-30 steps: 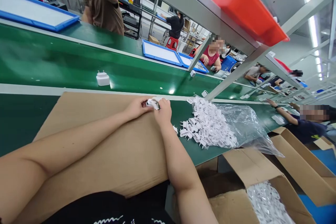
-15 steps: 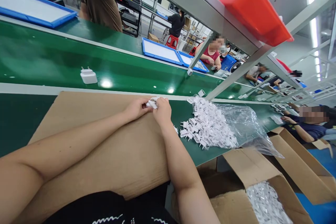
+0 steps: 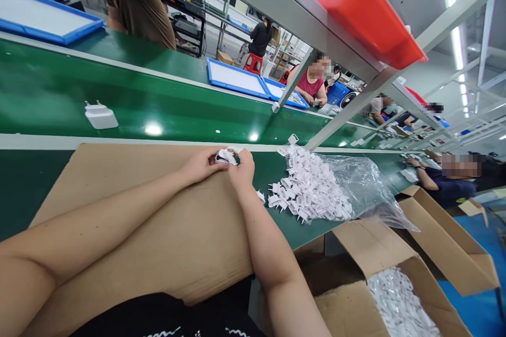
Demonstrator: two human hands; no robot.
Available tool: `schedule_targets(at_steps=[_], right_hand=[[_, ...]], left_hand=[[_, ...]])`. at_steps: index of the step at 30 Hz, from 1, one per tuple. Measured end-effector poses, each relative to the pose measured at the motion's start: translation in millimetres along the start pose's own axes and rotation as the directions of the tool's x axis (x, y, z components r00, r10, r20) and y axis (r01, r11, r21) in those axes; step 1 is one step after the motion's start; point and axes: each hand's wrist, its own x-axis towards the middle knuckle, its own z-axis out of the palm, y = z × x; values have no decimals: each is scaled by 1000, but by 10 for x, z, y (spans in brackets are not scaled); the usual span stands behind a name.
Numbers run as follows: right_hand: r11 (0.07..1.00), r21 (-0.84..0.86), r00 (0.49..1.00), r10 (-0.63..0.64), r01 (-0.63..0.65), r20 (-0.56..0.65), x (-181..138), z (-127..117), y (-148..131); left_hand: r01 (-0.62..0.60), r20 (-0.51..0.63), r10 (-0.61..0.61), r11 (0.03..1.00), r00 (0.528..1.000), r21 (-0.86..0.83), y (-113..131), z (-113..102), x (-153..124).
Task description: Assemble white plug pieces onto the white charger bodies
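My left hand (image 3: 203, 165) and my right hand (image 3: 242, 170) meet above the far edge of a cardboard sheet (image 3: 158, 242). Between their fingers is a white plastic charger housing (image 3: 226, 156), with a dark opening showing on its left side. Both hands are closed on it; whether it is one piece or two is partly hidden by the fingers. Right of my right hand, a large heap of white charger housings (image 3: 308, 184) with plug pins spills from a clear plastic bag (image 3: 367, 189). One white plug charger (image 3: 100, 115) lies on the green conveyor belt (image 3: 177, 116) beyond.
A metal frame post (image 3: 348, 108) rises behind the heap, and a red tray (image 3: 359, 16) sits overhead. Open cardboard boxes (image 3: 379, 247) stand at lower right, one holding bagged white parts (image 3: 399, 300). Blue-rimmed trays (image 3: 237, 80) line the far side, where people work.
The plug charger on the belt has shifted left. Between my hands the white housing has turned slightly, so its dark opening shows more. The whole view has swung a little.
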Motion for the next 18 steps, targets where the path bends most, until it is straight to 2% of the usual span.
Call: schedule_targets(at_steps=[5,12,18], right_hand=[[991,-96,992,-80,89,93,19,-18,-13],[968,-216,972,-78,127,220,96,-43,-28],[968,-201,976,-109,148,190,56,-52,-17]], left_hand=[[-7,13,8,1000,1000,-29,-2,1,-3],[17,32,-17,1000,999,-11,14,-11,-21],[18,37,-19,1000,999,4,10,-14,-15]])
